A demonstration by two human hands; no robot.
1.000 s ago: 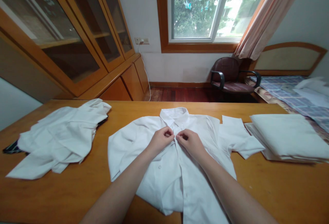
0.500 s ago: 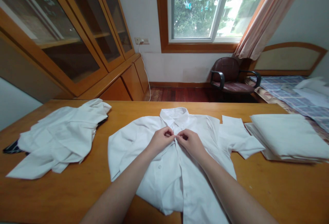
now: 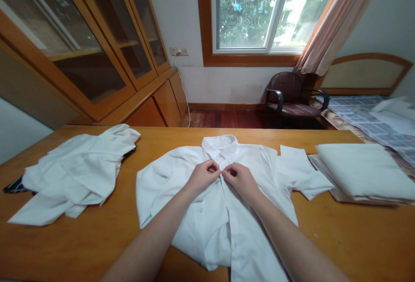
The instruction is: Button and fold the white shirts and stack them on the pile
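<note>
A white short-sleeved shirt lies front side up on the wooden table, its collar pointing away from me. Just below the collar, my left hand pinches the edge of the front opening. My right hand pinches the same spot from the other side, so the fingertips of both hands nearly meet. Whatever small part sits between the fingers is hidden. Lower down, the two front panels lie apart, and a button shows on the left one.
Crumpled white clothes with a dark piece beneath lie at the table's left. On the right is a stack of folded white cloth. Beyond the table stand a glass-door cabinet, an armchair and a bed.
</note>
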